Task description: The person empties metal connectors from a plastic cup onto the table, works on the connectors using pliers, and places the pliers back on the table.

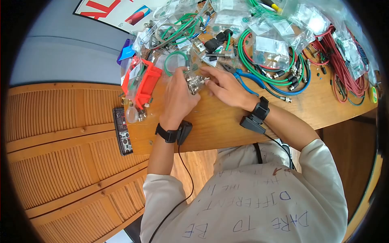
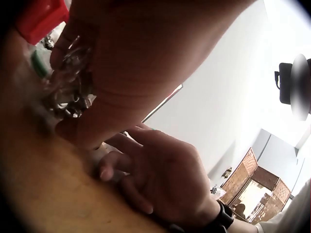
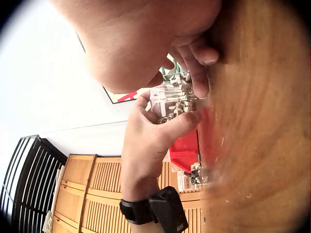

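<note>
Left grip point(image 1: 180, 97) curled round a clear container point(image 3: 158, 101) of metal connectors point(image 1: 195, 84).
Right grip point(image 1: 231, 91) angles in beside it, fingertips point(image 3: 200, 90) at the connectors; whether pinching one, I can't tell. Left wrist view shows its palm point(image 2: 170, 170), hidden from the head view.

We see shiny metal coaxial connectors point(image 1: 195, 84), centre; glossy plastic bin point(image 1: 149, 83), left of centre; smooth, semi-glossy wood tabletop point(image 1: 219, 127); ribbed wooden doors point(image 1: 60, 117), left; matt cloth shirt point(image 1: 243, 198), bottom; crinkly plastic bags point(image 1: 312, 20), top.
</note>
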{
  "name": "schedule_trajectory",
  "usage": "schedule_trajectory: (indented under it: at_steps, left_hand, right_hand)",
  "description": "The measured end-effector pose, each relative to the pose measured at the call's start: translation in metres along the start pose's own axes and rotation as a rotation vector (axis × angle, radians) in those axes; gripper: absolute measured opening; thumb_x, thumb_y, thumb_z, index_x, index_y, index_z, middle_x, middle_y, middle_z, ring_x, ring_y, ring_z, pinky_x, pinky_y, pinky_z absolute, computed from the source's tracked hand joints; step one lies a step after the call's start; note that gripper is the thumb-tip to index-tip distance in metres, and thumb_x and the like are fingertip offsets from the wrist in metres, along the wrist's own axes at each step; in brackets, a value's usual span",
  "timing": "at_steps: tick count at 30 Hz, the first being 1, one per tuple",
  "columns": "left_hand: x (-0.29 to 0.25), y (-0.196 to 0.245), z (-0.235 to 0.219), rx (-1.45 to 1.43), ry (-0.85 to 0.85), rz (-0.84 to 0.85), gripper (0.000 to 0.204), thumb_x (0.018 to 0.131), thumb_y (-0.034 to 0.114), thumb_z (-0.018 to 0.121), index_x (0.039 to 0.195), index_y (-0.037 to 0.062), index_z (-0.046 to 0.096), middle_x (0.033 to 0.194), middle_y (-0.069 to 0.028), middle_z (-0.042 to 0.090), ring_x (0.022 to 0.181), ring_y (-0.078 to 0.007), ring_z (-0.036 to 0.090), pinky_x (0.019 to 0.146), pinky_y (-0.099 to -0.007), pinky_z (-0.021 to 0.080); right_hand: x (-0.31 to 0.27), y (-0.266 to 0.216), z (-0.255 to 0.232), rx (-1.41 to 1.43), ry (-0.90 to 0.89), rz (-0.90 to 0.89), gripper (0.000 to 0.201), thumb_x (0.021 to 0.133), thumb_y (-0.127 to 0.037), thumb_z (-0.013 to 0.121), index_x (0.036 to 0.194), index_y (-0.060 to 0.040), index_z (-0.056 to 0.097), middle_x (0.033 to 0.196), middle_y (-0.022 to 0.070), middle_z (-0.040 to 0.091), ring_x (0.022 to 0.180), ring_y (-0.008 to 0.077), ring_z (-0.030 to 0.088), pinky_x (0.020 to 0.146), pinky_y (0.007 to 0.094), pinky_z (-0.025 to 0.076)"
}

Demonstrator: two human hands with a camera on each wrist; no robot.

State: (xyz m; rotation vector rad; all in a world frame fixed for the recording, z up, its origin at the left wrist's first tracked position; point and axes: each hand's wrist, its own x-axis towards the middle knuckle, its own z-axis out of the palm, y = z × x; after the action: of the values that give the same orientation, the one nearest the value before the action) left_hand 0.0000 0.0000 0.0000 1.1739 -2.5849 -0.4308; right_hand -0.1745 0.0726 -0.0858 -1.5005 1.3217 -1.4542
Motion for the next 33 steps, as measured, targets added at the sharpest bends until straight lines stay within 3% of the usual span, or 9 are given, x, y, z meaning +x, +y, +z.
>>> schedule_trajectory:
  at_steps: [4, 6, 9, 11, 16, 25, 28, 31, 33]
  left_hand:
    - [0.002, 0.012, -0.012, 0.095, -0.034, 0.011, 0.069, 0.068, 0.006, 0.086, 0.131, 0.0009, 0.059, 0.115, -0.0193, 0.068, 0.112, -0.043, 0.061, 0.095, -0.0497, 0.05]
    - [0.004, 0.007, -0.012, 0.109, 0.051, 0.124, 0.067, 0.067, 0.009, 0.089, 0.13, 0.0047, 0.064, 0.116, -0.0174, 0.067, 0.111, -0.038, 0.062, 0.096, -0.0474, 0.051]
    - [0.008, 0.012, -0.02, 0.092, 0.092, 0.186, 0.062, 0.068, 0.009, 0.089, 0.126, 0.0058, 0.068, 0.118, -0.0145, 0.067, 0.113, -0.0373, 0.06, 0.099, -0.0456, 0.05]
    - [0.008, 0.013, -0.021, 0.093, 0.086, 0.181, 0.063, 0.068, 0.008, 0.089, 0.127, 0.0066, 0.067, 0.119, -0.0136, 0.067, 0.114, -0.0371, 0.059, 0.1, -0.0452, 0.05]
    - [0.005, 0.01, -0.022, 0.083, 0.015, 0.153, 0.065, 0.067, 0.007, 0.09, 0.128, 0.0074, 0.067, 0.122, -0.0115, 0.067, 0.116, -0.0368, 0.057, 0.102, -0.0443, 0.049]
    - [-0.008, 0.0, -0.03, 0.084, 0.109, 0.127, 0.063, 0.067, 0.006, 0.089, 0.126, 0.0089, 0.067, 0.119, -0.0099, 0.068, 0.11, -0.0341, 0.057, 0.101, -0.0429, 0.049]
    - [-0.014, -0.006, -0.034, 0.127, 0.075, 0.031, 0.066, 0.067, 0.006, 0.09, 0.129, 0.0076, 0.064, 0.118, -0.0118, 0.068, 0.114, -0.0316, 0.06, 0.1, -0.0416, 0.05]
    - [-0.021, -0.022, -0.025, -0.073, 0.131, -0.078, 0.073, 0.07, 0.007, 0.09, 0.135, 0.0061, 0.057, 0.117, -0.0138, 0.069, 0.119, -0.0285, 0.063, 0.1, -0.0419, 0.053]
    - [-0.027, -0.022, -0.022, -0.149, 0.174, -0.163, 0.08, 0.074, 0.01, 0.092, 0.142, 0.0037, 0.049, 0.126, -0.0177, 0.066, 0.123, -0.0291, 0.064, 0.099, -0.0429, 0.055]
  right_hand:
    - [0.001, -0.013, -0.006, -0.055, -0.037, 0.077, 0.046, 0.102, -0.006, 0.057, 0.147, 0.0033, 0.054, 0.115, 0.0188, 0.068, 0.08, 0.0208, 0.071, 0.076, 0.0361, 0.057]
    - [0.001, -0.015, -0.006, -0.043, -0.049, 0.093, 0.046, 0.1, -0.005, 0.058, 0.145, 0.0036, 0.055, 0.111, 0.0191, 0.067, 0.081, 0.0221, 0.072, 0.077, 0.0366, 0.057]
    - [0.001, -0.013, -0.005, -0.07, -0.018, 0.041, 0.049, 0.096, -0.003, 0.061, 0.144, 0.0039, 0.056, 0.113, 0.0194, 0.066, 0.085, 0.0243, 0.072, 0.079, 0.0367, 0.057]
    - [0.001, -0.014, -0.004, -0.006, 0.02, 0.024, 0.047, 0.092, -0.003, 0.061, 0.139, 0.0038, 0.059, 0.115, 0.0253, 0.064, 0.087, 0.033, 0.072, 0.081, 0.043, 0.057]
    - [0.001, -0.01, -0.003, 0.018, 0.005, 0.034, 0.049, 0.09, 0.001, 0.062, 0.139, 0.0047, 0.059, 0.119, 0.0233, 0.063, 0.086, 0.0295, 0.073, 0.082, 0.0398, 0.058]
    - [0.001, -0.016, -0.004, -0.002, -0.048, 0.089, 0.054, 0.089, 0.011, 0.057, 0.143, 0.0032, 0.056, 0.129, 0.0191, 0.059, 0.094, 0.0225, 0.075, 0.084, 0.0347, 0.059]
    - [0.002, -0.014, -0.004, 0.001, -0.037, 0.075, 0.053, 0.088, 0.008, 0.058, 0.141, 0.0034, 0.058, 0.127, 0.0194, 0.06, 0.091, 0.0233, 0.073, 0.083, 0.0355, 0.059]
    - [0.001, -0.012, -0.003, 0.009, -0.028, 0.037, 0.051, 0.087, 0.004, 0.059, 0.138, 0.0042, 0.06, 0.126, 0.02, 0.062, 0.087, 0.024, 0.072, 0.081, 0.0364, 0.059]
    - [0.002, -0.01, -0.003, 0.0, -0.037, 0.022, 0.05, 0.087, 0.004, 0.059, 0.138, 0.0043, 0.061, 0.127, 0.0198, 0.061, 0.087, 0.0238, 0.072, 0.081, 0.0364, 0.059]
